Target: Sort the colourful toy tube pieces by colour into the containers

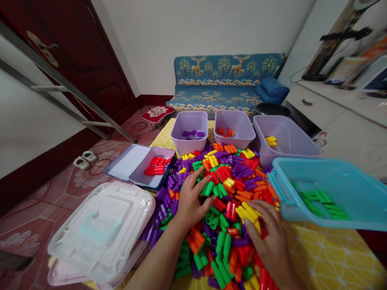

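Observation:
A large heap of small plastic tube-shaped pieces point(222, 235) in green, red, orange, yellow and purple covers the table's middle. Many lie side by side in short rows. My left hand point(192, 197) rests over the heap with fingers apart, beside some green pieces point(214, 189); nothing shows in its grasp. A cluster of yellow pieces point(248, 212) sits between the thumb and fingers of my right hand point(270, 237), which is closed around it. Small red pieces point(231, 210) lie just left of that cluster.
Two lilac bins point(190, 144) point(235, 141) hold purple and orange pieces; another lilac bin point(290, 139) has yellow ones. Green pieces lie in a blue tub point(332, 165) at right. An open case point(142, 177) contains red pieces. Stacked lids point(102, 229) occupy the left edge.

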`<control>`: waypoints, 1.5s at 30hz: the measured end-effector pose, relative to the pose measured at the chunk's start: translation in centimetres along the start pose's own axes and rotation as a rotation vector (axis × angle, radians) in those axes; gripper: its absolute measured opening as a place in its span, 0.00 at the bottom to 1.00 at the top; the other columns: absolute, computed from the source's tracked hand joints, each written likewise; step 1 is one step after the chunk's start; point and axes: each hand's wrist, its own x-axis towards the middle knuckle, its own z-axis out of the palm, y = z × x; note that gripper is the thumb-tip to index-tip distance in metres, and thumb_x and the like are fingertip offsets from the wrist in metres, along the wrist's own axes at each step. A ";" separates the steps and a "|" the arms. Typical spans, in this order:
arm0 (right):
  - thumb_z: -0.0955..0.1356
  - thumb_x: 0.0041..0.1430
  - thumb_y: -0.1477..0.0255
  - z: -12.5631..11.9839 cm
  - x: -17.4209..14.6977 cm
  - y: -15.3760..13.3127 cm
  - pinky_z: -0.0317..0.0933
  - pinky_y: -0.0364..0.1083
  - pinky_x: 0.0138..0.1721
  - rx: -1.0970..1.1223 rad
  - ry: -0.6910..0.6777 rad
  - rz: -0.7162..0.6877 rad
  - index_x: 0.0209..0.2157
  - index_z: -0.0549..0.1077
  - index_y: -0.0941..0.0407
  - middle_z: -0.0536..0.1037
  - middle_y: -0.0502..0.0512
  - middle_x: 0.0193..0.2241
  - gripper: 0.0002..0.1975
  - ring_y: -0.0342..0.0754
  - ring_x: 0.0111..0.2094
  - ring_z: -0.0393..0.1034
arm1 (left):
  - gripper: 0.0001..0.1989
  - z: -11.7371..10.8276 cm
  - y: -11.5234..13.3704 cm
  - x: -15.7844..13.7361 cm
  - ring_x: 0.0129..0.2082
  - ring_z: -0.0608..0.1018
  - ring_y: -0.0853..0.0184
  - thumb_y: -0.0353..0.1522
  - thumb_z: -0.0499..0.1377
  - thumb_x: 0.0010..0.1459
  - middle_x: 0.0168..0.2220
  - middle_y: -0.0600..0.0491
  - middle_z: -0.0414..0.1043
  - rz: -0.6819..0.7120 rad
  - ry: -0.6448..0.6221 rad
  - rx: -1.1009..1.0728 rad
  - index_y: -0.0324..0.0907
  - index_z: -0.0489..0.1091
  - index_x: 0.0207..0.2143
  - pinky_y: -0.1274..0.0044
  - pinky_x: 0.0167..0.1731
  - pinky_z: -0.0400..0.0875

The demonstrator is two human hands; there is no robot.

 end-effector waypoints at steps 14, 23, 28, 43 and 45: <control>0.62 0.66 0.65 3.1 7.5 -3.9 0.71 0.53 0.46 0.365 -0.056 0.114 0.52 0.72 0.51 0.77 0.57 0.46 0.16 0.52 0.45 0.75 | 0.20 0.2 0.3 -0.1 0.64 0.60 0.56 0.36 0.58 0.61 0.64 0.47 0.58 -0.006 0.090 -0.062 0.49 0.66 0.56 0.59 0.62 0.56; 0.71 0.55 0.62 0.3 8.3 -2.9 0.71 0.50 0.45 0.332 -0.278 0.192 0.40 0.79 0.53 0.81 0.56 0.42 0.13 0.53 0.42 0.76 | 0.17 0.7 -0.1 -0.2 0.61 0.64 0.57 0.32 0.59 0.60 0.60 0.47 0.63 -0.030 0.133 -0.027 0.47 0.69 0.52 0.60 0.60 0.60; 0.73 0.52 0.65 -1.6 13.3 -2.2 0.72 0.48 0.44 0.815 0.182 0.332 0.38 0.78 0.54 0.82 0.52 0.35 0.12 0.48 0.38 0.78 | 0.18 0.6 -0.1 -0.1 0.61 0.64 0.57 0.32 0.59 0.60 0.60 0.47 0.63 -0.031 0.124 -0.022 0.47 0.69 0.53 0.59 0.60 0.60; 0.66 0.60 0.63 3.1 9.3 0.9 0.56 0.61 0.59 0.005 0.015 -0.038 0.55 0.70 0.58 0.72 0.64 0.55 0.24 0.58 0.57 0.65 | 0.17 0.4 0.0 0.0 0.60 0.65 0.59 0.31 0.59 0.59 0.58 0.49 0.65 -0.023 0.127 -0.028 0.47 0.69 0.51 0.62 0.60 0.59; 0.64 0.62 0.63 3.6 9.2 1.2 0.55 0.61 0.60 -0.069 -0.058 -0.104 0.59 0.66 0.59 0.69 0.64 0.58 0.26 0.58 0.59 0.61 | 0.17 0.4 0.0 -0.1 0.60 0.65 0.59 0.31 0.59 0.59 0.58 0.49 0.64 -0.020 0.131 -0.034 0.47 0.69 0.51 0.61 0.60 0.59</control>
